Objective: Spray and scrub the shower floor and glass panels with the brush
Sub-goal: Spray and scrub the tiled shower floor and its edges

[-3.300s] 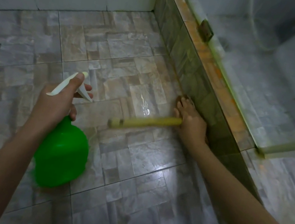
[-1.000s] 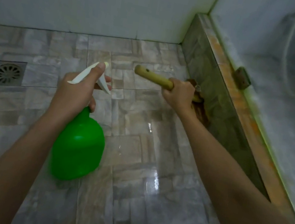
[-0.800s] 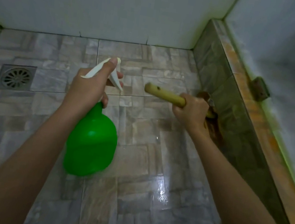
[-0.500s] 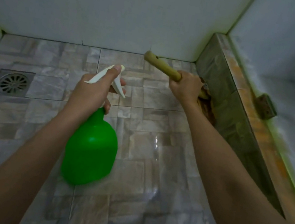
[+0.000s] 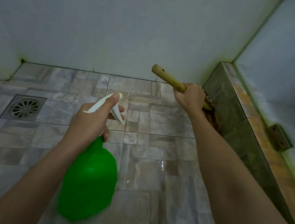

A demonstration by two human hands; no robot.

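Grips brush [image 5: 168, 80] mid-handle in curled right hand [image 5: 189, 97]; wooden end juts up-left past fingers, head mostly hidden behind hand, against tiled curb [image 5: 237, 131]. Clasps green spray bottle [image 5: 88, 184] at neck in left hand [image 5: 91, 121], fingers round white trigger, above wet shower floor [image 5: 152, 172].
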